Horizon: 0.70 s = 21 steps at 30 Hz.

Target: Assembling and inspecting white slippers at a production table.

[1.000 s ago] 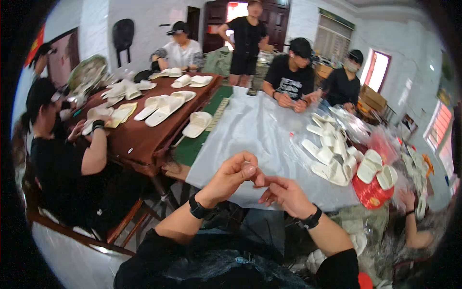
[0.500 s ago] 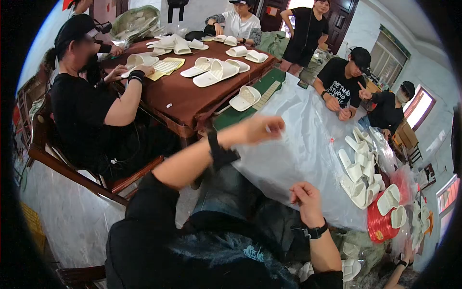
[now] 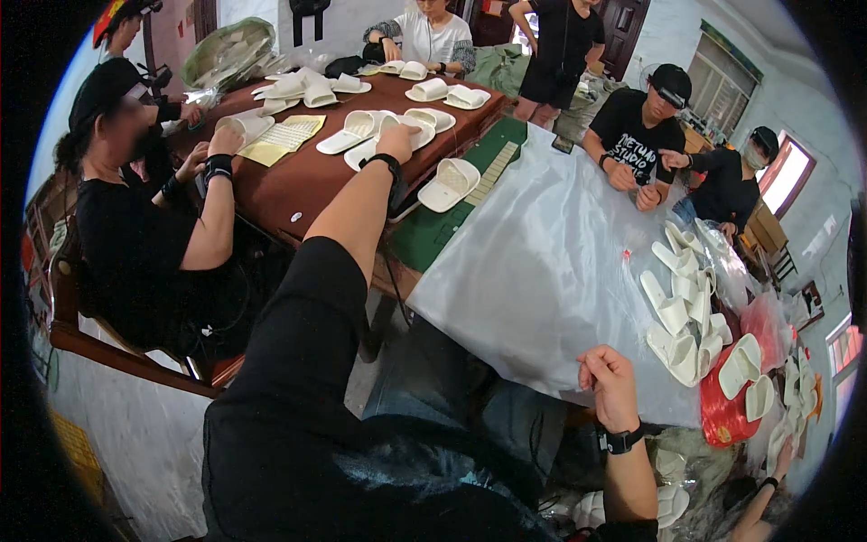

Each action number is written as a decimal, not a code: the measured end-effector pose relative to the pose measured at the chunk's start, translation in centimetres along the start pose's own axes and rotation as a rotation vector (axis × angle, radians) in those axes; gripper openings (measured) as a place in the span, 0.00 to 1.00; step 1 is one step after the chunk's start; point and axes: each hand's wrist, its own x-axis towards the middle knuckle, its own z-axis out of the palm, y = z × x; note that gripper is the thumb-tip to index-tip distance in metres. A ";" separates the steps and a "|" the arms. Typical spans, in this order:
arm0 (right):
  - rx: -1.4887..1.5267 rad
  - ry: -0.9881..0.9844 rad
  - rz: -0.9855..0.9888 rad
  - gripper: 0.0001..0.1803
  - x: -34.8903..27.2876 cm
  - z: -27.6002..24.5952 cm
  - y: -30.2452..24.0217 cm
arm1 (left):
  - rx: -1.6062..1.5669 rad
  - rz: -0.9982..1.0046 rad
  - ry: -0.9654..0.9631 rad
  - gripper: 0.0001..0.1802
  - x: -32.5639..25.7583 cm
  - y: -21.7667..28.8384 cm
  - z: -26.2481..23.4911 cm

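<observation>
My left arm stretches forward over the brown table, and my left hand [image 3: 396, 146] is closed on a white slipper [image 3: 423, 134] among several others there. Part of that slipper is hidden behind the hand. Close by, on a green board [image 3: 420, 237], lies another white slipper [image 3: 449, 185]. My right hand [image 3: 610, 384] is raised over the near edge of the clear plastic sheet [image 3: 551, 271], its fingers curled in and nothing visible in them. White slippers [image 3: 682, 307] are piled to the right of it.
A brown-covered table [image 3: 316, 185] carries more slippers and a yellow sheet [image 3: 284, 137]. At the left a seated person [image 3: 135, 217] handles a slipper. Other people sit or stand around the tables. A red bundle [image 3: 722, 402] lies at the right corner, beside more slippers.
My left hand has swung from above the plastic sheet forward and left onto the slipper. The right hand, still curled, has shifted slightly right and down.
</observation>
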 end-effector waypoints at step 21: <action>0.274 0.050 -0.096 0.09 1.5 -0.1 2.4 | -1.071 0.308 -0.173 0.27 -24.2 27.0 2.1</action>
